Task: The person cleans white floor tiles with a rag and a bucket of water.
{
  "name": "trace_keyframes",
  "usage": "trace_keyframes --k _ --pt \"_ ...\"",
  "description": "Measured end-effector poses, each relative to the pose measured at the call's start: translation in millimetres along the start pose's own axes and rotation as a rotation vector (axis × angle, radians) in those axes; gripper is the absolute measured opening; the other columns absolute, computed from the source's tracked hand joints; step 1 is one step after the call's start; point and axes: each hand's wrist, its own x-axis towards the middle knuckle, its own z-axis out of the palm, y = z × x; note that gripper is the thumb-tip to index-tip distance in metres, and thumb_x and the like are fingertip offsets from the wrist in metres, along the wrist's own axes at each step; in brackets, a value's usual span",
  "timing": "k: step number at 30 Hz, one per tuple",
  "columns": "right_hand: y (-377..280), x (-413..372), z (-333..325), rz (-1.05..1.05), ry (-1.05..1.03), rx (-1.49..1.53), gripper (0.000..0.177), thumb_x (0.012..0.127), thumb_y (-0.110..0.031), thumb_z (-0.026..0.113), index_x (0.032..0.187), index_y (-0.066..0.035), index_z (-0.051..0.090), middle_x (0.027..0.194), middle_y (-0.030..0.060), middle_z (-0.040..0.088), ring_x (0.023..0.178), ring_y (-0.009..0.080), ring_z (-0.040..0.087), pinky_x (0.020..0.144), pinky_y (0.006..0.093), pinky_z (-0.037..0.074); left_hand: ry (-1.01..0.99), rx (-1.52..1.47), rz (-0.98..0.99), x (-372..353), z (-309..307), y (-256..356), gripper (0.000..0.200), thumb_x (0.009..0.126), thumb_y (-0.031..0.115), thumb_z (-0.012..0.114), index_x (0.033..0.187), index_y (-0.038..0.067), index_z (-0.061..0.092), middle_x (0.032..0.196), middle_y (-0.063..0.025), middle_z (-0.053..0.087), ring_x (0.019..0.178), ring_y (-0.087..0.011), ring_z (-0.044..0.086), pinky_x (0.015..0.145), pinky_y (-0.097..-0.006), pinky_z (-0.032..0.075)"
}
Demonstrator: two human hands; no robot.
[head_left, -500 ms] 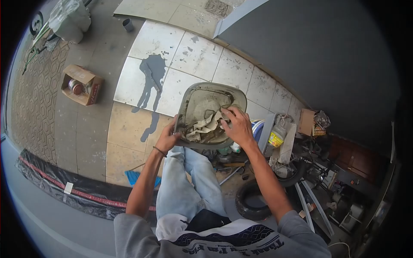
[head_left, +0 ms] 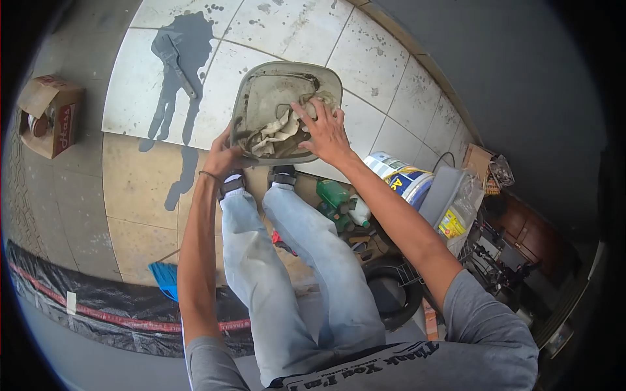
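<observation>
A grey, dirt-streaked plastic basin (head_left: 257,88) is held up in front of me above the floor. Its left near corner is gripped by my left hand (head_left: 225,155), the fingers wrapped round the rim. Inside lies a crumpled, dirty pale cloth (head_left: 277,130), with murky residue around it. My right hand (head_left: 325,133) reaches in over the right side of the basin, fingers spread and touching the cloth; whether the fingertips pinch any of it is hard to see.
A grey wrench-like tool (head_left: 176,65) lies on wet white tiles. At left stands an open cardboard box (head_left: 62,120). To the right are green bottles (head_left: 332,193), a paint bucket (head_left: 407,182) and a tyre (head_left: 411,300). A blue broom head (head_left: 164,279) lies near my left arm.
The view has shifted, showing my feet and the wet tool more closely. The basin is still held by my left hand, and my right hand stays over the cloth with fingers spread.
</observation>
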Motion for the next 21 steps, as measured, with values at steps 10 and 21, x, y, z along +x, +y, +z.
trace_keyframes --k 10,21 --pt "73.0 103.7 162.6 -0.137 -0.141 -0.095 0.104 0.070 -0.021 0.081 0.149 -0.038 0.016 0.148 0.0199 0.024 0.138 0.0398 0.026 0.106 0.0651 0.029 0.069 0.123 -0.045 152.1 -67.8 -69.4 0.048 0.084 -0.002 0.048 0.132 0.000 0.045 0.106 -0.0176 0.065 0.079 -0.0295 0.071 0.064 -0.0361 0.062" --pt "113.4 215.8 175.2 -0.304 0.006 -0.358 0.058 0.077 -0.010 0.064 0.130 -0.024 0.045 0.120 0.0140 0.049 0.118 0.0307 0.049 0.086 0.0468 0.047 -0.046 0.298 0.089 254.4 -100.3 -25.9 0.041 0.089 0.006 0.050 0.129 -0.002 0.044 0.108 -0.0207 0.062 0.077 -0.0319 0.070 0.062 -0.0387 0.063"
